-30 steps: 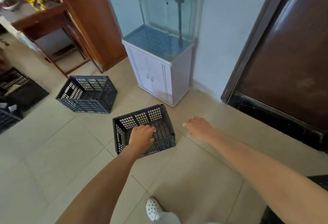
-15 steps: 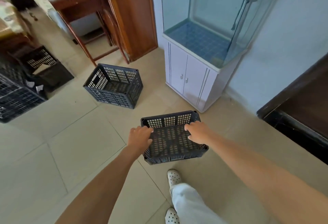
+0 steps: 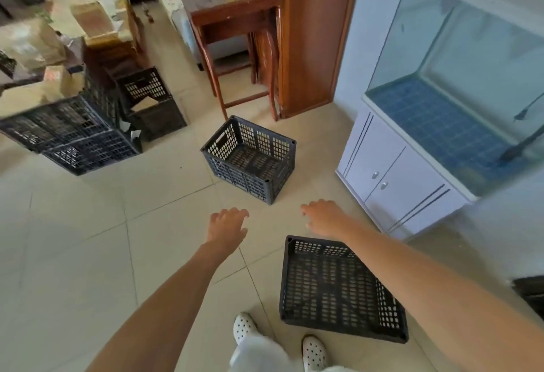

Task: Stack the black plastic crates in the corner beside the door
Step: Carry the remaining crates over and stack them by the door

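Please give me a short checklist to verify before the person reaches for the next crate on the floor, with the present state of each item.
1. Both hands free: left hand and right hand open, holding nothing. Ok.
2. Near crate set down, resting on the floor by the feet. Ok.
3. Next crate upright and empty. Ok.
4. Floor between hands and that crate free of obstacles. Ok.
5. Room beside the aquarium cabinet to lift the crate. Ok.
6. Door corner ready for stacking: barely in view. Cannot tell.
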Available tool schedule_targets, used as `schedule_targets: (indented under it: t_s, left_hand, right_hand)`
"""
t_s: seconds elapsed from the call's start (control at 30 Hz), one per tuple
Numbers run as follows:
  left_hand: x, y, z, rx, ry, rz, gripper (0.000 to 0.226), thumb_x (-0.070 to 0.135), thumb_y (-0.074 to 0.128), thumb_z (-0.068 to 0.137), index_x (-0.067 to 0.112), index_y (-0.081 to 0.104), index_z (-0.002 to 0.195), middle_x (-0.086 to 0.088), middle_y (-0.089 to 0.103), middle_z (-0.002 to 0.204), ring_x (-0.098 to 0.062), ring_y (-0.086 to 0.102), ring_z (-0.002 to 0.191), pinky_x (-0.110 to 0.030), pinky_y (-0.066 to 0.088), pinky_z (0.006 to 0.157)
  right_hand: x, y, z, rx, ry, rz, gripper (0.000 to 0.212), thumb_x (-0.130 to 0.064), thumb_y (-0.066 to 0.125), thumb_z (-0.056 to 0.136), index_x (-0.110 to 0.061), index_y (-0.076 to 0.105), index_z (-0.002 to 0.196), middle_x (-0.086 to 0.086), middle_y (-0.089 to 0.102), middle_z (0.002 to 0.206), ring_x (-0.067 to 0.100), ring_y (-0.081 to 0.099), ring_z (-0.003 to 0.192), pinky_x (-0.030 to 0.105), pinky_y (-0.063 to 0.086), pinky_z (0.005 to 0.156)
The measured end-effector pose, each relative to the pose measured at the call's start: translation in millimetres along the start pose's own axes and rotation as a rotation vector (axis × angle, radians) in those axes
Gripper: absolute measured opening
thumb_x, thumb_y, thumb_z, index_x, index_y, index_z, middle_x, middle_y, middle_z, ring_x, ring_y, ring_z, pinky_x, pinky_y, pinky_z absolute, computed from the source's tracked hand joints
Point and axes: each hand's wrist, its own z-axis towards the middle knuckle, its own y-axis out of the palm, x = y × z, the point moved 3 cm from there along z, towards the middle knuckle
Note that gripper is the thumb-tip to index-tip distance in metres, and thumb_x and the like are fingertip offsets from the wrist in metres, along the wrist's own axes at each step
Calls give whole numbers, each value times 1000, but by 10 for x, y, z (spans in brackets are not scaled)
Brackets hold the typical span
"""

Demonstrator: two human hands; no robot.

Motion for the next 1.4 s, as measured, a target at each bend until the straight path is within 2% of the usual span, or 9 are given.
schedule_targets:
  t_s: [0.1,0.33,0.6,0.9,1.07,1.4]
  left_hand:
    - [-447,-105,395,0,4,-5,39,33,53,97,29,50,135,3,57,136,-22,53,124,-40,37,106]
    - [-1529,-408,1393,-18,43,11,40,30,53,97,27,49,136,1,56,137,-23,51,126,-41,37,106]
    - [-2173,-723,2283,33,54,-7,35,24,55,95,24,54,129,0,61,129,-24,56,119,-42,39,101]
    - [-2247,-844,3240,-13,91,-3,35,20,55,93,25,57,128,0,62,128,-23,57,118,-41,39,101]
    - [-2116,-853,3909,-40,88,19,35,23,53,93,25,56,128,0,63,124,-23,59,115,-41,42,98]
    - [-1684,-726,5178,-107,-56,-126,33,27,56,92,27,57,125,3,64,118,-20,60,110,-39,43,95]
  right_hand:
    - [-235,-210,545,-53,-25,-34,35,-18,45,95,-16,47,130,9,56,126,27,52,113,40,42,96]
    - [-607,-675,1709,-113,62,-45,34,-24,42,99,-17,48,131,8,58,128,28,55,115,40,42,97]
    - [-830,-1234,2772,-22,76,-2,33,-32,46,98,-16,50,126,9,61,121,29,58,110,38,45,86]
    - [-317,-1368,3418,-81,99,3,32,-33,45,97,-16,51,125,7,63,118,25,61,105,39,50,88]
    - [183,-1442,3898,-94,106,47,32,-29,44,98,-17,51,127,7,61,122,26,58,110,37,43,89]
    - [1373,-1722,5186,-210,69,-5,34,-27,42,100,-16,48,131,9,57,129,28,53,118,41,42,98]
